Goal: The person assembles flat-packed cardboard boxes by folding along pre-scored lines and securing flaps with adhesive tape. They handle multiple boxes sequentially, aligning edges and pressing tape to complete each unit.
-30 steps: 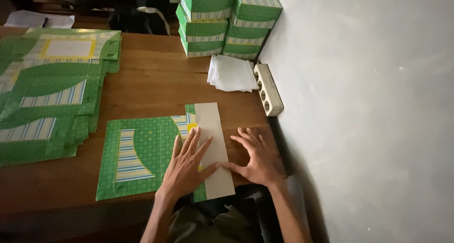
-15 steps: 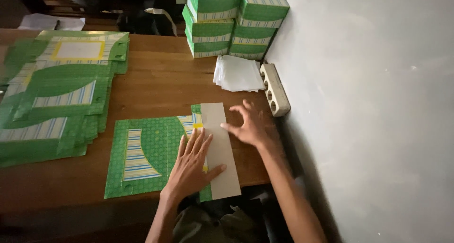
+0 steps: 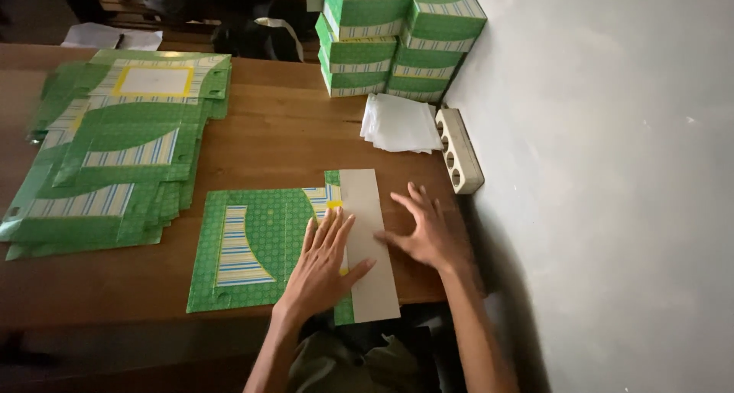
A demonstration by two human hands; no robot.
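Since the earlier frame, the right hand [image 3: 424, 232] has slid down along the grey cardboard flap [image 3: 368, 240] of the flat green patterned carton blank [image 3: 252, 248]; both hands lie open, fingers spread, gripping nothing; the left hand [image 3: 325, 264] presses the fold; the blank rests on the wooden bench [image 3: 283, 144], beside a stack of flat blanks [image 3: 115, 156]; folded green boxes [image 3: 397, 37] stand beyond.

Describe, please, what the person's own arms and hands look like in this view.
Both forearms are bare, with no sleeve in sight. The left hand and the right hand wear no gloves, and no ring, watch or bracelet shows. The arms are slim and enter from the bottom edge of the picture.
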